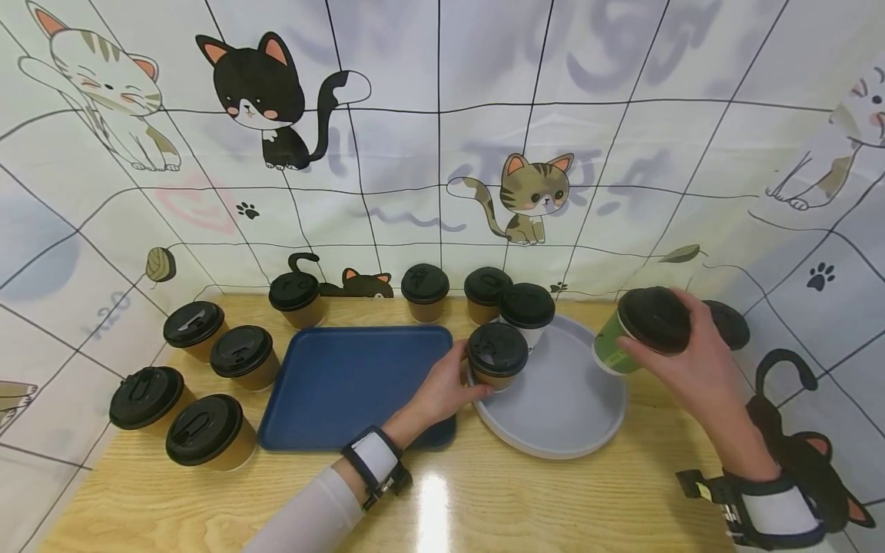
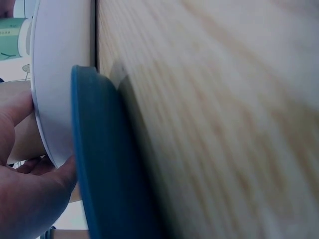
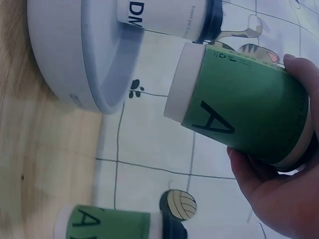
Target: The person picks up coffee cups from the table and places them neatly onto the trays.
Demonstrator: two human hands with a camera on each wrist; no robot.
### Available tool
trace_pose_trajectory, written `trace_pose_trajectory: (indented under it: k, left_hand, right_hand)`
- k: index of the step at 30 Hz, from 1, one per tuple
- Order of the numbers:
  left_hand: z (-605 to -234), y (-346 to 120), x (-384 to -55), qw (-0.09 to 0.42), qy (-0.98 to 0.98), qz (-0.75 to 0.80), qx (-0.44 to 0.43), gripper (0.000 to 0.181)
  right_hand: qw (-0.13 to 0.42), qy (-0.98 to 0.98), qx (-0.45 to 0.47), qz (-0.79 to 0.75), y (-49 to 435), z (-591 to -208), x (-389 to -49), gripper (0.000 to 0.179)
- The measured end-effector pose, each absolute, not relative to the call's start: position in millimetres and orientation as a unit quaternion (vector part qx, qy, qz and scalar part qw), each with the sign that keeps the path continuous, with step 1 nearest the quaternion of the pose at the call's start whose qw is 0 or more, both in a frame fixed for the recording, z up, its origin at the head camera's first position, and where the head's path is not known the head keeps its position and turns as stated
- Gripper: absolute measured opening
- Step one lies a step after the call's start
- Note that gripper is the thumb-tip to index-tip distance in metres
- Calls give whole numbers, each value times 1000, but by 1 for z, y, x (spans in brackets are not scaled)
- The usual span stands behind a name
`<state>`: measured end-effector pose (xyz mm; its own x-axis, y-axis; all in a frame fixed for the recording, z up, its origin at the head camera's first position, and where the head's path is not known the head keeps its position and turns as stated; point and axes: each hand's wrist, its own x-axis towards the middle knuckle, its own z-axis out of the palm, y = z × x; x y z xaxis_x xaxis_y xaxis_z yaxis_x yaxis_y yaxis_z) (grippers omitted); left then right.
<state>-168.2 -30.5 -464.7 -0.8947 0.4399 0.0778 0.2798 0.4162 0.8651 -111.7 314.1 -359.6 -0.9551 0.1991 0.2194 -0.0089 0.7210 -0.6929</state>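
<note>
My left hand [image 1: 442, 390] grips a brown paper cup with a black lid [image 1: 496, 359] at the left side of the round grey tray [image 1: 567, 422]. In the left wrist view that brown cup [image 2: 27, 137] shows between thumb and fingers, beside the tray's rim. A green paper cup [image 1: 611, 346] with a black lid is in my right hand [image 1: 701, 376], raised and tilted over the tray's right edge. The right wrist view shows its green sleeve [image 3: 239, 107] clear of the tray. A white cup [image 1: 528, 311] with a black lid stands at the tray's back left.
A blue rectangular tray [image 1: 359, 392] lies left of the grey one. Several lidded brown cups [image 1: 210, 434] stand along its left side, and others [image 1: 425, 292] along the back by the cat-print cloth [image 1: 415, 153]. Another green cup [image 3: 112, 223] stands at the far right.
</note>
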Motion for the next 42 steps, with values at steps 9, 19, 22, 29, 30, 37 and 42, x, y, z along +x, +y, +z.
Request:
trace_pose_trajectory:
  k: [9, 19, 22, 29, 30, 37, 42]
  left_hand:
    - [-464, -30, -168, 82, 836, 499, 212, 85]
    - [-463, -30, -168, 83, 838, 498, 210, 84]
    - [-463, -30, -168, 84, 837, 499, 209, 84]
    - [-462, -30, -167, 83, 838, 497, 208, 84]
    - [-462, -30, -167, 83, 838, 497, 208, 84]
    - [-462, -30, -166, 81, 838, 497, 210, 84]
    - [-462, -31, -165, 82, 836, 499, 211, 85]
  right_hand:
    - [110, -915, -39, 387, 301, -372, -139, 114]
    - [88, -919, 16, 384, 298, -391, -162, 114]
    - [82, -924, 28, 373, 297, -395, -166, 114]
    - [63, -932, 47, 354, 294, -403, -173, 115]
    - [62, -932, 49, 354, 293, -404, -174, 115]
    - [55, -929, 56, 362, 295, -409, -179, 120]
    - [49, -933, 54, 352, 296, -410, -178, 130]
